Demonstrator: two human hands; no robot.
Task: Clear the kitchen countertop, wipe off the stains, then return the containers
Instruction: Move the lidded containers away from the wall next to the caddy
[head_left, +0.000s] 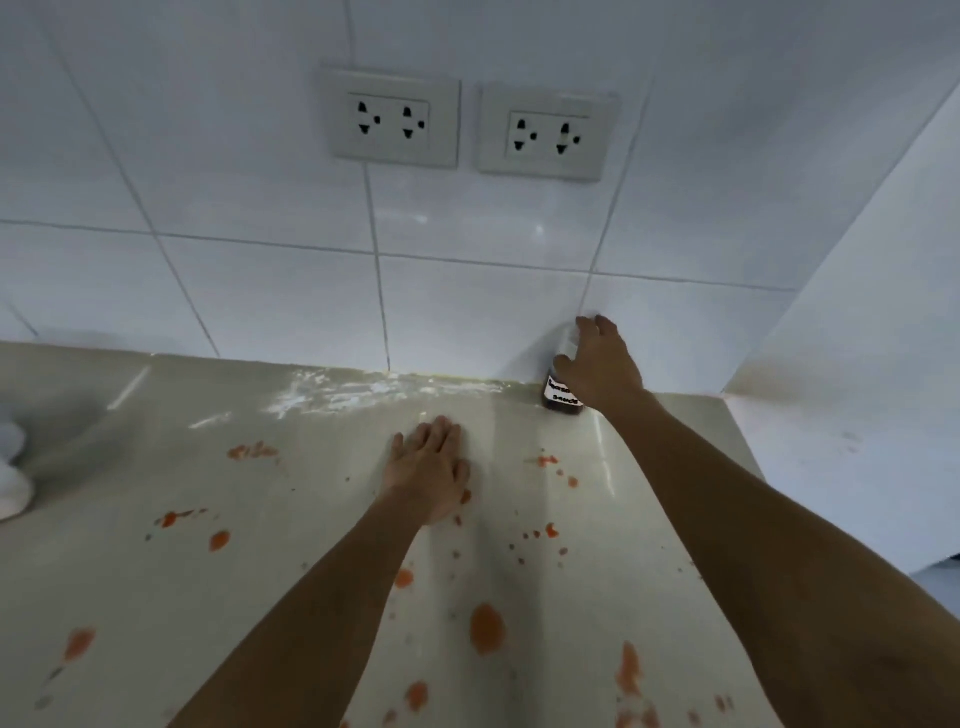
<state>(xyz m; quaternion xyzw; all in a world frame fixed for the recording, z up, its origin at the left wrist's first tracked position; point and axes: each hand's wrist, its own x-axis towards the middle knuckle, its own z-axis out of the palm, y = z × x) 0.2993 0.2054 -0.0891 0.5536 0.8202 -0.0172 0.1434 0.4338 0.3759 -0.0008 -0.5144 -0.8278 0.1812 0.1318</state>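
Two bare forearms rise from the bottom of the frame over the bench (156, 597), a pale glossy surface spattered with orange-red stains (487, 627) from the lower edge up past the middle. Streaks of white powdery residue (358, 392) lie along the back edge of the bench, just below the tiled wall (234, 208).

Near the centre of the frame, the left hand (428, 470) lies palm down and flat on the bench, its fingers (441, 434) stretched out and close together, holding nothing. A small stain shows just at its right edge.

At the right of centre, the right hand (597, 366) reaches to the back corner, where the bench meets the wall and a white side panel (857, 364). Its fingers (589, 327) curl over the upper part of a small bottle (562, 397), which stands upright on the bench against the wall. The bottle holds dark contents and carries a white label with handwritten black letters, partly hidden by the hand. The hand covers the bottle's top and far side, so how firmly it is gripped I cannot tell.

Two white double sockets (545, 134) sit side by side on the wall in the upper middle of the frame. At the far left edge, something white and rounded (13, 478) rests on the bench, too cut off to identify.
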